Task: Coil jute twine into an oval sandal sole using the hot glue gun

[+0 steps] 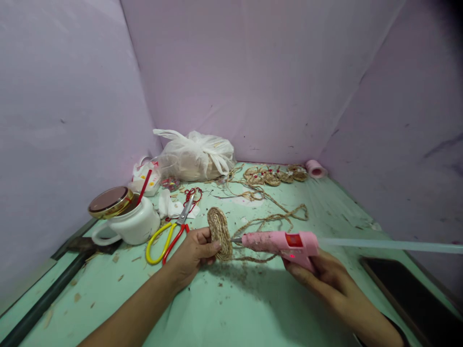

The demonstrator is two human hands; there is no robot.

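L hand (195,253) pinching jute coil (220,233); R hand (318,270) gripping glue gun (285,243), bare table (231,308) near.

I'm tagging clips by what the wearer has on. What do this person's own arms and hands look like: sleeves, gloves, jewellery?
Both forearms are bare up to the picture's edge, with no sleeve visible. The left hand and the right hand wear no gloves, and no ring, watch or bracelet shows. The nails look short and unpainted, though they are small in the view.

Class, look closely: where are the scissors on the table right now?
In the head view, the scissors lie left of centre on the green table, between the white mug and the left hand.
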